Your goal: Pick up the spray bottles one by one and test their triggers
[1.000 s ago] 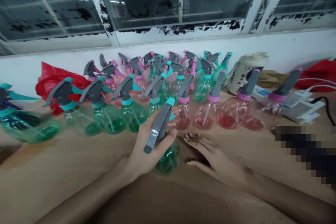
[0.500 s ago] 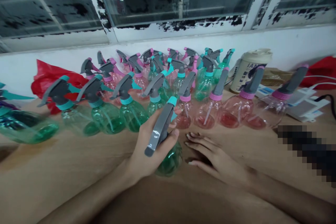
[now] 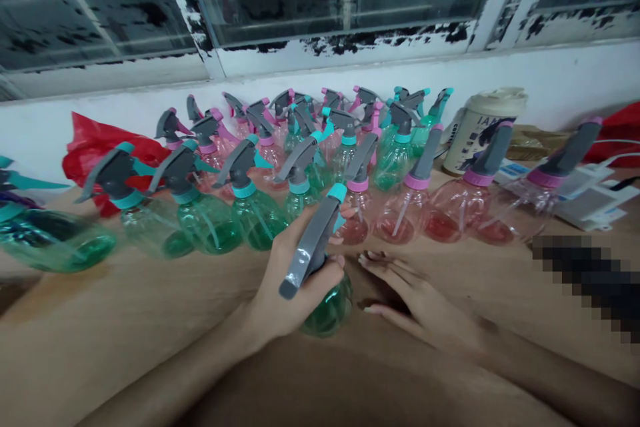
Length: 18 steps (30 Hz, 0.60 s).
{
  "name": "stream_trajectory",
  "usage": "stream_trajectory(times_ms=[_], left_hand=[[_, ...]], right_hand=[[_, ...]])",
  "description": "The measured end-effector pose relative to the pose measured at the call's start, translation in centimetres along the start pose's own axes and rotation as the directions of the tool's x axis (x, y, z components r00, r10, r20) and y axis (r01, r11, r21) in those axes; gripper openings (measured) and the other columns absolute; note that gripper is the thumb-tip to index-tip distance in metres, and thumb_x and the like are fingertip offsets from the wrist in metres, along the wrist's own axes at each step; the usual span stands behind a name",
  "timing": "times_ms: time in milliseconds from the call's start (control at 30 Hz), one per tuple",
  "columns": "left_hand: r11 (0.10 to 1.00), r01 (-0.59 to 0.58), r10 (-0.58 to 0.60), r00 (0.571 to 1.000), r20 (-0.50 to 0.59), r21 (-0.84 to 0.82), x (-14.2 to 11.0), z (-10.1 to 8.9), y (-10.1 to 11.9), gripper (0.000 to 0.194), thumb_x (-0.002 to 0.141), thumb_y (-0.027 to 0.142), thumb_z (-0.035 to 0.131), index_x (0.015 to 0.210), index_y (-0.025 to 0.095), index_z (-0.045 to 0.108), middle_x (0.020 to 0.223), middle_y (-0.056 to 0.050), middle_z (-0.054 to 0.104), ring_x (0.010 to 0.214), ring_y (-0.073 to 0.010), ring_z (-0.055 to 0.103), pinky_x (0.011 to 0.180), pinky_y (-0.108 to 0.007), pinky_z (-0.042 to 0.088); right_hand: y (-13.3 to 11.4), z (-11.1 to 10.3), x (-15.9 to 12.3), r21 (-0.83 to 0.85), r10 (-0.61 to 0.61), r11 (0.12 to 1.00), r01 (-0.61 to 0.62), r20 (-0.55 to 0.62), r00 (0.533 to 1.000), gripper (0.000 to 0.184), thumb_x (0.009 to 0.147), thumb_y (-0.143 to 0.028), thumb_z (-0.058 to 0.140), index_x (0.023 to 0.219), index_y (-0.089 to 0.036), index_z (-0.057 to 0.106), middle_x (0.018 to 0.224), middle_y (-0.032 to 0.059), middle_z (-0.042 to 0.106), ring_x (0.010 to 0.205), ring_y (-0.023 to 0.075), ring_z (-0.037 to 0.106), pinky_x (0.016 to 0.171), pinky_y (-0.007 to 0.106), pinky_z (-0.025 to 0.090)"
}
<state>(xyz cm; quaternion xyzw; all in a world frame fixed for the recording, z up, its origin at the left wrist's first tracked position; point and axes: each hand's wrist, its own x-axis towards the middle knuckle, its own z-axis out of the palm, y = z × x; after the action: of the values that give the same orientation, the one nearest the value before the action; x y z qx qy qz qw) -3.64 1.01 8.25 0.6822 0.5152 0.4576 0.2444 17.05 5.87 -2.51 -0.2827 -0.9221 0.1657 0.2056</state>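
Note:
My left hand (image 3: pixel 287 287) is wrapped around the neck of a green spray bottle (image 3: pixel 327 310) with a grey and teal trigger head, close to the table's near side. To its right, my right hand (image 3: pixel 407 293) rests low over the wooden table (image 3: pixel 175 320) with fingers stretched out and nothing in them. A small gap separates its fingertips from the bottle. Beyond my hands stands a front row of spray bottles, green ones such as a teal-collared bottle (image 3: pixel 257 220) on the left and pink ones such as a pink-collared bottle (image 3: pixel 400 213) on the right.
Several more pink and green spray bottles crowd behind the front row, up to the white wall. A red plastic bag (image 3: pixel 100 153) lies at the left. On the right are a cream cup (image 3: pixel 485 127), a white power strip (image 3: pixel 595 200) and a blurred-out dark patch (image 3: pixel 590 280).
The view has shifted slightly, so most things sit a little farther right. My left hand keeps its hold on the spray bottle, and my right hand stays spread on the table.

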Motion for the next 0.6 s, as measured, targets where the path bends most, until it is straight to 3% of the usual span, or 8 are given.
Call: stream_trajectory(times_ms=[133, 367, 600], left_hand=[[0.999, -0.024, 0.023, 1.0, 0.021, 0.026, 0.0, -0.1, 0.1, 0.045, 0.073, 0.012, 0.052, 0.114, 0.029, 0.049, 0.101, 0.001, 0.062, 0.087, -0.0191, 0.062, 0.076, -0.031, 0.05], [0.995, 0.092, -0.092, 0.996, 0.0, 0.033, 0.0, 0.0, 0.2, 0.035, 0.071, 0.021, 0.053, 0.106, 0.025, 0.051, 0.086, 0.0, 0.064, 0.062, -0.0181, 0.06, 0.061, -0.033, 0.049], [0.995, 0.103, -0.103, 0.995, 0.012, -0.014, 0.2, -0.1, 0.6, 0.031, 0.072, 0.02, 0.055, 0.103, 0.023, 0.051, 0.091, -0.003, 0.064, 0.084, -0.0209, 0.063, 0.072, -0.033, 0.052]], right_hand=[[0.1, 0.0, 0.0, 0.007, -0.03, 1.0, 0.03, 0.028, 0.999, 0.048, 0.088, -0.042, 0.048, 0.132, -0.023, 0.042, 0.135, 0.0059, 0.048, 0.129, 0.0224, 0.036, 0.106, 0.046, 0.034], [0.2, -0.6, -0.2, -0.009, -0.014, 1.0, 0.015, 0.107, 0.994, 0.052, 0.088, -0.046, 0.046, 0.135, -0.023, 0.04, 0.142, 0.0039, 0.04, 0.132, 0.0216, 0.031, 0.107, 0.045, 0.032], [-0.1, -1.4, -0.8, -0.061, -0.036, 0.997, 0.047, 0.171, 0.985, 0.064, 0.085, -0.055, 0.046, 0.139, -0.024, 0.032, 0.148, 0.0035, 0.026, 0.136, 0.0235, 0.02, 0.11, 0.047, 0.025]])
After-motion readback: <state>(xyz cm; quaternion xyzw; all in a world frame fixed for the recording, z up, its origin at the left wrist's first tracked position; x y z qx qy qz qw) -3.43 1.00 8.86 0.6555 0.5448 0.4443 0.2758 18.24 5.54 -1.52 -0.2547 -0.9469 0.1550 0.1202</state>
